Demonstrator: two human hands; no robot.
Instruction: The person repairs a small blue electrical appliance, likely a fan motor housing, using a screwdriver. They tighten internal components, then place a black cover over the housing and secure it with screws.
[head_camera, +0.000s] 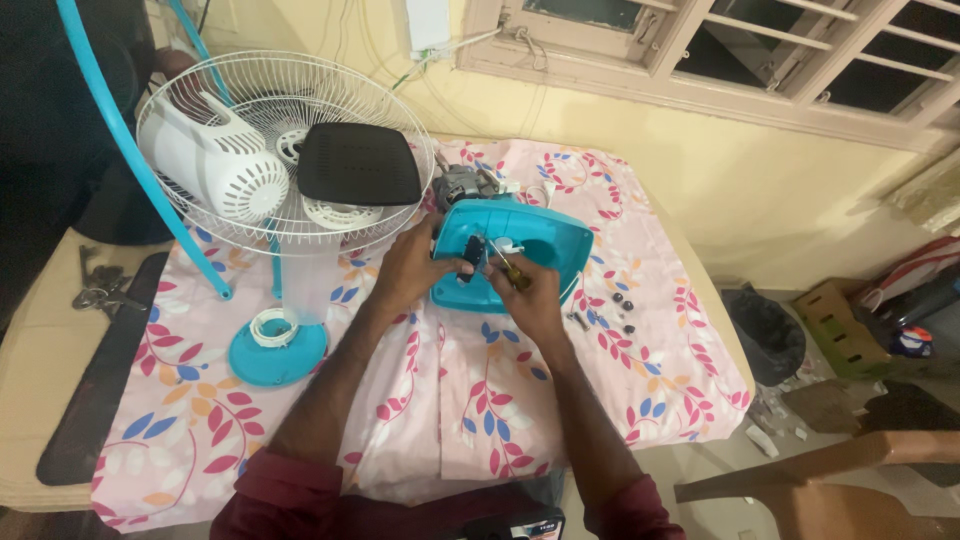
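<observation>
We are looking down at both hands meeting over a turquoise fan housing (520, 250), which is lying on the flowered cloth (480, 400) of the counter (40, 350), just ahead of us and a little to the right of centre. Its long axis is running roughly left to right, with the open face tilting toward us.

The left hand (405, 268) is wrapping around the housing's near-left edge and seems to be pinching a small dark part (472, 255) against it. The right hand (530, 295) is closing around a screwdriver (513, 270) with a yellowish handle, its tip pointing up and left into the housing, right beside that dark part. The view is small here, so we cannot be sure exactly where the tip is touching.

Both hands are touching the housing, the right one coming at it from below, the left one from the side. A few loose dark screws (620, 300) are lying on the cloth just right of the right hand. The white wire grille (285, 150) is standing well to the left.
</observation>
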